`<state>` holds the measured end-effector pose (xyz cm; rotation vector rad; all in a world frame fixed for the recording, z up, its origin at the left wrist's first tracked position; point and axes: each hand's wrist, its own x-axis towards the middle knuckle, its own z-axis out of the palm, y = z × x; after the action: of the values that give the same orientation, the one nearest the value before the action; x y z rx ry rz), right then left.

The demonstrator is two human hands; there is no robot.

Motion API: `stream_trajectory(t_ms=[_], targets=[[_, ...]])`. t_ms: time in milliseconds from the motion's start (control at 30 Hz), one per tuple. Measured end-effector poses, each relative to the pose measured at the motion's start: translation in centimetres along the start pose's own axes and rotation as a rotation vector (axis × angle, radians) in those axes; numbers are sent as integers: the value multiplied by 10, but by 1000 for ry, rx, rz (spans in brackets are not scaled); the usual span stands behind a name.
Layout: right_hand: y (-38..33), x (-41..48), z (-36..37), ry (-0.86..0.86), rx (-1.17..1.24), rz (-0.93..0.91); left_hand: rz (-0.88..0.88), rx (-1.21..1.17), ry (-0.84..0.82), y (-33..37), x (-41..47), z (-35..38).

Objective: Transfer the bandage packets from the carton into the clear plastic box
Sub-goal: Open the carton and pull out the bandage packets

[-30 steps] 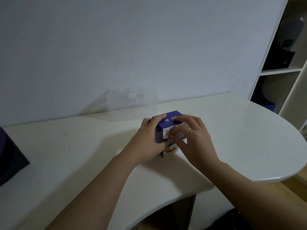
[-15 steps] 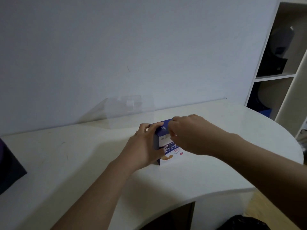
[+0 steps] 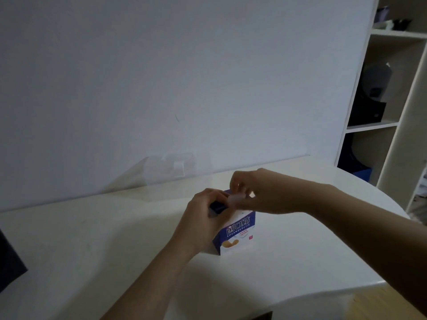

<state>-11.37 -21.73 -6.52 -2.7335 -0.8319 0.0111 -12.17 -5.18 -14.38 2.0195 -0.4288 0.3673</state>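
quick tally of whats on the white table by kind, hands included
carton: 1, blue and white, upright
clear plastic box: 1, by the wall
hands: 2, left hand gripping the carton's side, right hand working at its top flap
dark object: 1, cut off at the table's left edge
total: 5

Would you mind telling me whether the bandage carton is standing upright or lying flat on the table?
Upright. The carton stands on its narrow end on the table, printed front facing the camera, steadied by the left hand.
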Motion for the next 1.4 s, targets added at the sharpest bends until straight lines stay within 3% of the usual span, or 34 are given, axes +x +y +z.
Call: stream_trajectory(t_ms=[133,267,700,1000,1200,1400], targets=[[29,-3,19,86,110,34,-8,-101,-14,-5,2,-1],[40,4,27,75,291,73,-3,-98,-29,-9,1,-5],[44,12,24,56,570,104,-74,-246,-121,-9,0,-18],[39,16,31,145,578,102,-98,-276,-85,-11,1,-20],[36,21,41,298,639,111,-83,-275,-114,-9,-1,-21],[31,34,45,396,700,260,-44,-161,-141,0,-5,-17]])
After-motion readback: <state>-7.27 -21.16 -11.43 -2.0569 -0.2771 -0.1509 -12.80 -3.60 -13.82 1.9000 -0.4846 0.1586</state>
